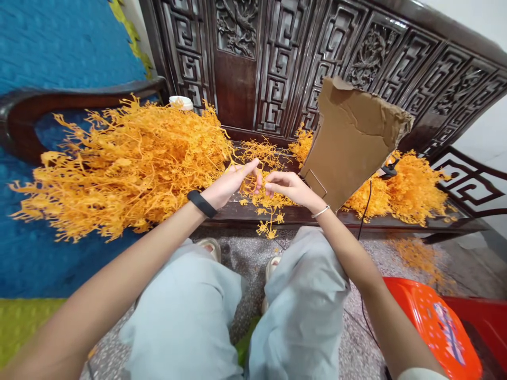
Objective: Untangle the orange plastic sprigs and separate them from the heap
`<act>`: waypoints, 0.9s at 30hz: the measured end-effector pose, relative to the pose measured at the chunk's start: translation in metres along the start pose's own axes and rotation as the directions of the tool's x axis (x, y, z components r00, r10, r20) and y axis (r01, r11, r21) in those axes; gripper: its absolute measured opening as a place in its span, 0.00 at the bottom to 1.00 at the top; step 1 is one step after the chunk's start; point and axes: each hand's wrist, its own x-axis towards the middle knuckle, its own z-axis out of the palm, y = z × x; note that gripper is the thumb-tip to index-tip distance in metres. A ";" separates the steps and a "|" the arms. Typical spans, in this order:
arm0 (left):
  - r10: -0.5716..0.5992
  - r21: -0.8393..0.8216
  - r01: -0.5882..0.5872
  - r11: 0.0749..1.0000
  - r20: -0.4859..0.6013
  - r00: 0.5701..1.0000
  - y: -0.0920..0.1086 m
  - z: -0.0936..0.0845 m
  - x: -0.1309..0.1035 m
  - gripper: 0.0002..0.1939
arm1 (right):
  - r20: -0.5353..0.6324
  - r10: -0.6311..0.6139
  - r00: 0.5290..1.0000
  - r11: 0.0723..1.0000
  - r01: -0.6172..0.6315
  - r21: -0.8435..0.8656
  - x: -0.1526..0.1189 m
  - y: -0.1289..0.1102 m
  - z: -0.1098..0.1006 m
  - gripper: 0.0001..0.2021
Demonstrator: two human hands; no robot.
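My left hand point(236, 182), with a black band on the wrist, is closed around part of an orange plastic branch point(270, 220) with thin stems and star-shaped tips. Opposite it, my right hand point(291, 187), wearing a bracelet, pinches the same branch with thumb and fingers. Part of the branch hangs down over the bench edge, and my fingers hide its upper portion. A large heap of similar orange branches point(138, 163) lies beside my left hand. Behind my hands, a few loose orange pieces point(261, 152) rest on the dark wooden bench point(233, 212).
A torn cardboard piece point(348, 137) stands upright right of my hands. Behind it are more orange pieces point(415, 184) and a black device point(390, 168) with a cable. A white container point(181, 102) stands behind the heap. A red stool point(431, 322) is at lower right.
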 end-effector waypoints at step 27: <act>-0.269 -0.518 0.252 0.818 0.044 0.962 0.021 0.016 0.001 0.29 | 0.037 -0.034 0.999 0.879 0.013 0.477 0.005 -0.010 0.021 0.07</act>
